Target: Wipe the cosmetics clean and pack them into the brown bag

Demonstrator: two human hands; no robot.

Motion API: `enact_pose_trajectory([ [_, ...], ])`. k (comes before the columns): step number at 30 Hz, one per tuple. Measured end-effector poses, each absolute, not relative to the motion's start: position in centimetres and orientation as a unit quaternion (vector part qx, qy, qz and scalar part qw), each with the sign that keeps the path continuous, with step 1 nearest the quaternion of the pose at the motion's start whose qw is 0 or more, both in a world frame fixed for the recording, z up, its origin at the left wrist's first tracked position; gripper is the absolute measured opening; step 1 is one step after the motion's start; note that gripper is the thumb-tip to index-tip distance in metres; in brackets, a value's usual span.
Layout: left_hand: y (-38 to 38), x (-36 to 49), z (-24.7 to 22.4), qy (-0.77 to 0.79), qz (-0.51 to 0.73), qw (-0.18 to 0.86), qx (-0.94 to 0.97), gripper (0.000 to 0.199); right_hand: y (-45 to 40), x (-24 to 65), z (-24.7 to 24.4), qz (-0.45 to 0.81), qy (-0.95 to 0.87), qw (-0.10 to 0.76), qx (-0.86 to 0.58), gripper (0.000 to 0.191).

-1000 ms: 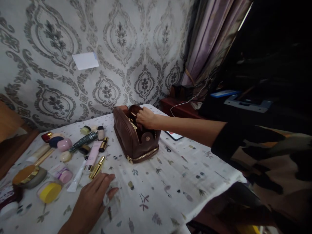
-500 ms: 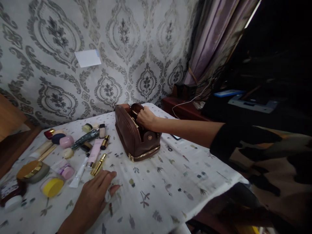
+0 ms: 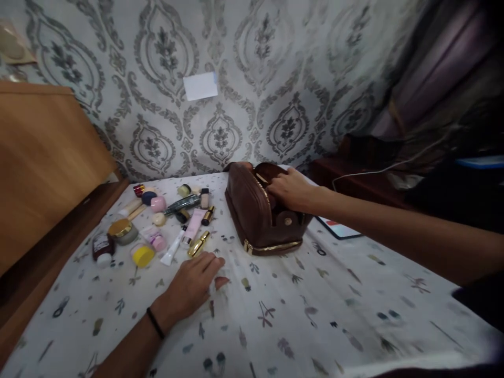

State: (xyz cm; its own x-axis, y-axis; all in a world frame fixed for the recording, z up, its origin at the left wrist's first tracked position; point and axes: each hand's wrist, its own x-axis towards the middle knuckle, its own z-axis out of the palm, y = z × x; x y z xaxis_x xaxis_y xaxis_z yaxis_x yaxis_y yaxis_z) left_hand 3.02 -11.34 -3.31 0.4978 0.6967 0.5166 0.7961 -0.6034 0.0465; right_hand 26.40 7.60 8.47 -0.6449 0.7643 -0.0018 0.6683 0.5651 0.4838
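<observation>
A brown leather bag (image 3: 252,215) with a gold zip stands unzipped on the patterned white cloth (image 3: 252,315). My right hand (image 3: 289,189) reaches into its opening, fingertips hidden inside, so what they hold cannot be made out. Low over the cloth, in front of the cosmetics, is my left hand (image 3: 197,281), its fingers bent around a clear, hard-to-see object. A gold tube (image 3: 199,244) lies just beyond that hand, beside a pink tube (image 3: 193,227) and a white tube (image 3: 173,247). Farther left are a yellow-lidded jar (image 3: 142,255) and a dark red bottle (image 3: 103,248).
A tablet-like device (image 3: 339,229) lies right of the bag. The wooden furniture (image 3: 51,163) borders the cloth at the left. Behind stands a patterned wall with a white card (image 3: 200,86). A pale cable (image 3: 378,170) runs over a dark red surface at the right.
The view has turned left, so the bag and cosmetics sit farther right in the picture. More of the device beside the bag shows. My right hand is still in the bag's opening.
</observation>
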Motion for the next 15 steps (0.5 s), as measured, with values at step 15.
enact_pose_trajectory([
  [15,-10.8,1.7,-3.4,-0.493,-0.275,0.105,-0.819,0.018,-1.6,24.7,5.7,0.119,0.885,-0.438,0.109,0.039],
])
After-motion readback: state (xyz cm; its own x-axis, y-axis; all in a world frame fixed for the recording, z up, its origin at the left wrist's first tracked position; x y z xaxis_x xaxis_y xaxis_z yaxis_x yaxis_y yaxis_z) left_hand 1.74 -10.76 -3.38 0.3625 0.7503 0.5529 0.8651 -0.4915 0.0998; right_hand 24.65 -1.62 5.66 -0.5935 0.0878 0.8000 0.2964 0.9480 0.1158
